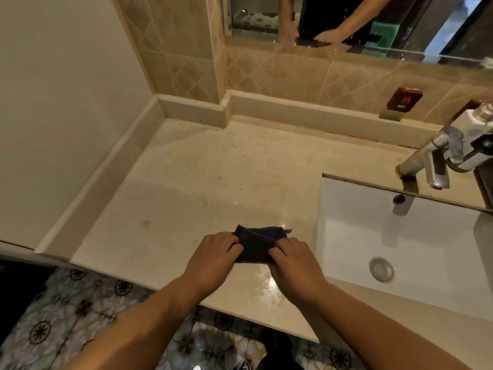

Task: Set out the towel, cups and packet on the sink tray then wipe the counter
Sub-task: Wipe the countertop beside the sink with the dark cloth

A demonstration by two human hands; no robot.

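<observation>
A small dark blue cloth [260,240], folded into a rectangle, lies on the beige stone counter [213,177] near its front edge, just left of the sink. My left hand [213,252] pinches the cloth's left edge. My right hand [290,256] pinches its near right corner. Both hands rest low on the counter with the cloth between them. A wet sheen shows on the counter by my right wrist. No cups, packet or tray are in view.
A white rectangular sink [400,236] with a round drain [381,268] sits to the right. A chrome faucet [432,158] and a white bottle [477,121] stand behind it. A mirror [346,20] hangs above the tiled wall. A small "HOT" sign [404,98] is on the tiles.
</observation>
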